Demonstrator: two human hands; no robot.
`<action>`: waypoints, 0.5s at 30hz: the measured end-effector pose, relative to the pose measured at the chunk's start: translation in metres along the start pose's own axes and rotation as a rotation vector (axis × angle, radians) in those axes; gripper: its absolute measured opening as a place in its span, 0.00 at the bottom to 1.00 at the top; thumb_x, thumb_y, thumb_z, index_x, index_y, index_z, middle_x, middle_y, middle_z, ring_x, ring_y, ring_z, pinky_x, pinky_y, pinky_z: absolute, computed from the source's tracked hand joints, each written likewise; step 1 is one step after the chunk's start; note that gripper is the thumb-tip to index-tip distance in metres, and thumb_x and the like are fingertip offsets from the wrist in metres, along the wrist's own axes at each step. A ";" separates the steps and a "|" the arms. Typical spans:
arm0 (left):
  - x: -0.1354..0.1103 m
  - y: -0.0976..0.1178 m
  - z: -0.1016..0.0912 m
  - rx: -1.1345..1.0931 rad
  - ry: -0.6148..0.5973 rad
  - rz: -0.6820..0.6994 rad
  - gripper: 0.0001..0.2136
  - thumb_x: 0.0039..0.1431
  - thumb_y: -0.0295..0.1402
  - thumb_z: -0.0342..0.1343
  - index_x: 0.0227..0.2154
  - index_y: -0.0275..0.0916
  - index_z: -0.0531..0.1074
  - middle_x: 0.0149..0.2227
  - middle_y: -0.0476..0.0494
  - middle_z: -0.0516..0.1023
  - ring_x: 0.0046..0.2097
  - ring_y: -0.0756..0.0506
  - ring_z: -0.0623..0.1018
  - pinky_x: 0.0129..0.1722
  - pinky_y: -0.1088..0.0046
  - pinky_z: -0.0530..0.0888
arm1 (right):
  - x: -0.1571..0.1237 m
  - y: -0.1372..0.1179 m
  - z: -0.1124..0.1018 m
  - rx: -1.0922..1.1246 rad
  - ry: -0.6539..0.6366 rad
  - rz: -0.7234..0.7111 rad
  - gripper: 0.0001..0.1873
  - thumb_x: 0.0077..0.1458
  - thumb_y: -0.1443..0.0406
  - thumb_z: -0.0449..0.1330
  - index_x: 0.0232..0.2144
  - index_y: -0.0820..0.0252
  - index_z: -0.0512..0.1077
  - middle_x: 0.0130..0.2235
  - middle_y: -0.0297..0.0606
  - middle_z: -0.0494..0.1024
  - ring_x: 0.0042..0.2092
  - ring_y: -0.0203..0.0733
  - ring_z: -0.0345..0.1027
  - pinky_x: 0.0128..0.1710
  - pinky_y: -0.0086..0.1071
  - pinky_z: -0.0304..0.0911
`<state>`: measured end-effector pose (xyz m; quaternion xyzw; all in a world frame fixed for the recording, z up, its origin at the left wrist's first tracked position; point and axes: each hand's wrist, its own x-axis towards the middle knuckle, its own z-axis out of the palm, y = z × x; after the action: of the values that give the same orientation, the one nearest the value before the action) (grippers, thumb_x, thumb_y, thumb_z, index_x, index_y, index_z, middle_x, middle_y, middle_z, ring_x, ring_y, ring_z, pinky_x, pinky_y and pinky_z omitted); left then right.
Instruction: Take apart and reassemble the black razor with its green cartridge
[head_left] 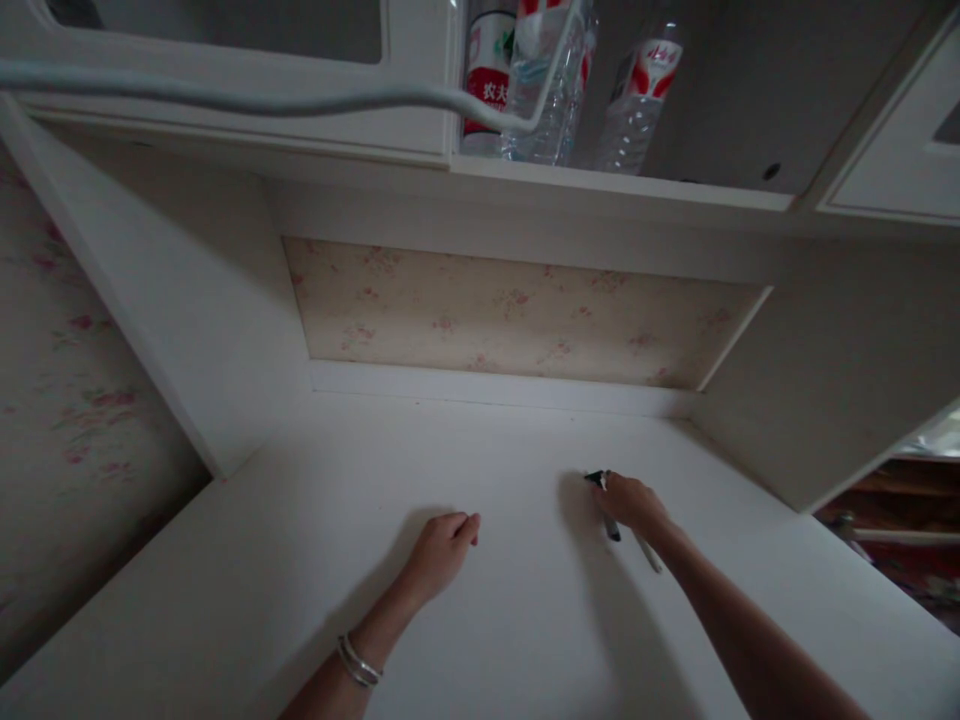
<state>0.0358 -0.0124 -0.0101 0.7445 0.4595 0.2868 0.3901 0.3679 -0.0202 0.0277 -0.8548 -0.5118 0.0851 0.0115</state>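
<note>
My left hand (442, 550) is curled into a loose fist just over the white desktop (510, 620), with nothing visible in it. A silver bangle circles that wrist. Farther to the right, my right hand (634, 502) is closed around a slim, pen-like item with a black end (596, 478) that pokes out past the fingertips. Below the same hand show a short dark-tipped stick (613, 528) and a thin pale stick (649, 553). Whether these two are held or lie on the desktop, I cannot tell. My fingers hide part of them.
Overhead, a cabinet shelf (622, 185) holds several plastic bottles (641, 95). A pale bent rod or cable (300, 100) crosses in front of it. Side panels (847, 340) enclose the desktop, and flowered wallpaper (480, 310) covers the back. Dark shelving (892, 500) stands beyond the right panel.
</note>
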 end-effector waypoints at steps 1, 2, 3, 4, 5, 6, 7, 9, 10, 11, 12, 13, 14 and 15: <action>0.000 0.000 0.000 0.003 0.000 0.002 0.23 0.61 0.47 0.39 0.21 0.37 0.69 0.18 0.53 0.62 0.24 0.50 0.65 0.26 0.75 0.58 | 0.000 -0.002 0.003 -0.007 -0.005 -0.001 0.18 0.58 0.61 0.53 0.45 0.69 0.71 0.42 0.60 0.76 0.47 0.58 0.70 0.42 0.41 0.62; 0.000 0.000 0.000 0.005 0.001 0.003 0.23 0.61 0.47 0.39 0.21 0.37 0.69 0.18 0.53 0.62 0.24 0.50 0.66 0.26 0.75 0.58 | -0.001 -0.004 0.005 -0.009 -0.008 -0.001 0.18 0.58 0.62 0.53 0.46 0.70 0.71 0.42 0.60 0.76 0.46 0.58 0.70 0.42 0.41 0.62; 0.000 0.001 -0.001 0.006 0.000 0.004 0.23 0.61 0.47 0.39 0.21 0.37 0.69 0.18 0.53 0.62 0.24 0.49 0.66 0.26 0.75 0.58 | -0.001 -0.005 0.006 -0.008 -0.011 0.000 0.18 0.57 0.64 0.53 0.46 0.72 0.70 0.42 0.61 0.76 0.46 0.58 0.70 0.42 0.41 0.62; 0.000 0.001 -0.001 0.006 -0.001 0.005 0.23 0.61 0.47 0.39 0.21 0.37 0.69 0.18 0.53 0.62 0.24 0.49 0.66 0.26 0.75 0.58 | -0.002 -0.007 0.006 -0.003 -0.013 0.000 0.17 0.56 0.66 0.53 0.46 0.72 0.71 0.42 0.61 0.76 0.46 0.59 0.71 0.42 0.41 0.62; -0.001 0.001 -0.001 0.007 -0.004 0.008 0.23 0.61 0.46 0.39 0.21 0.37 0.69 0.18 0.52 0.63 0.24 0.50 0.66 0.26 0.75 0.58 | -0.003 -0.008 0.006 0.006 -0.015 0.001 0.17 0.55 0.68 0.54 0.45 0.73 0.71 0.42 0.62 0.76 0.46 0.58 0.71 0.42 0.40 0.62; -0.001 0.002 -0.001 0.006 -0.006 0.011 0.23 0.61 0.46 0.39 0.21 0.37 0.69 0.18 0.52 0.63 0.24 0.50 0.66 0.26 0.75 0.58 | -0.003 -0.009 0.005 0.019 -0.016 0.001 0.16 0.54 0.69 0.54 0.43 0.72 0.72 0.42 0.62 0.76 0.46 0.58 0.71 0.42 0.40 0.62; -0.001 0.002 -0.001 0.006 -0.007 0.014 0.23 0.61 0.46 0.39 0.21 0.37 0.69 0.18 0.52 0.63 0.24 0.50 0.66 0.26 0.75 0.58 | -0.004 -0.010 0.004 0.036 -0.016 0.000 0.15 0.53 0.70 0.54 0.42 0.72 0.73 0.42 0.62 0.76 0.46 0.58 0.71 0.41 0.40 0.62; -0.001 0.002 0.000 0.006 -0.008 0.020 0.23 0.61 0.46 0.40 0.21 0.37 0.69 0.18 0.52 0.63 0.24 0.50 0.66 0.26 0.75 0.58 | -0.007 -0.015 0.002 0.084 -0.014 -0.011 0.12 0.51 0.71 0.55 0.38 0.71 0.75 0.40 0.62 0.76 0.45 0.58 0.71 0.41 0.40 0.62; -0.001 0.003 0.000 0.006 -0.007 0.023 0.22 0.62 0.45 0.40 0.21 0.37 0.69 0.18 0.52 0.63 0.24 0.50 0.66 0.26 0.75 0.59 | -0.009 -0.020 0.002 0.117 -0.013 -0.023 0.11 0.51 0.71 0.55 0.36 0.70 0.75 0.39 0.61 0.77 0.45 0.58 0.71 0.41 0.40 0.62; -0.001 0.004 0.000 0.005 -0.005 0.030 0.22 0.62 0.45 0.40 0.21 0.37 0.69 0.18 0.52 0.64 0.24 0.50 0.66 0.26 0.75 0.59 | -0.012 -0.026 0.002 0.158 -0.013 -0.042 0.11 0.51 0.70 0.55 0.34 0.69 0.75 0.38 0.59 0.77 0.44 0.57 0.71 0.40 0.40 0.63; -0.002 0.005 0.001 0.003 -0.001 0.041 0.21 0.62 0.45 0.40 0.21 0.37 0.69 0.19 0.52 0.65 0.25 0.50 0.66 0.27 0.75 0.59 | -0.016 -0.034 0.003 0.208 -0.015 -0.068 0.10 0.51 0.69 0.55 0.34 0.68 0.75 0.37 0.56 0.78 0.44 0.56 0.72 0.40 0.39 0.63; -0.002 0.006 0.001 -0.004 0.006 0.055 0.21 0.61 0.44 0.41 0.22 0.37 0.69 0.20 0.51 0.66 0.26 0.49 0.66 0.28 0.75 0.60 | -0.021 -0.045 0.004 0.267 -0.022 -0.101 0.10 0.52 0.67 0.55 0.34 0.66 0.74 0.36 0.52 0.78 0.42 0.53 0.72 0.38 0.37 0.63; -0.002 0.007 0.001 -0.016 0.016 0.072 0.20 0.61 0.44 0.42 0.23 0.37 0.69 0.22 0.51 0.68 0.27 0.49 0.67 0.28 0.75 0.61 | -0.026 -0.057 0.006 0.334 -0.032 -0.139 0.10 0.53 0.66 0.55 0.35 0.64 0.74 0.34 0.48 0.79 0.40 0.50 0.73 0.36 0.34 0.64; -0.003 0.008 0.001 -0.031 0.031 0.089 0.19 0.61 0.44 0.43 0.25 0.37 0.70 0.24 0.49 0.69 0.28 0.49 0.68 0.29 0.75 0.62 | -0.032 -0.071 0.009 0.408 -0.050 -0.179 0.10 0.54 0.65 0.54 0.36 0.63 0.73 0.33 0.45 0.79 0.37 0.47 0.74 0.33 0.31 0.64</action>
<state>0.0388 -0.0173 -0.0039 0.7536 0.4276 0.3222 0.3813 0.2898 -0.0156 0.0305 -0.7835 -0.5581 0.2065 0.1789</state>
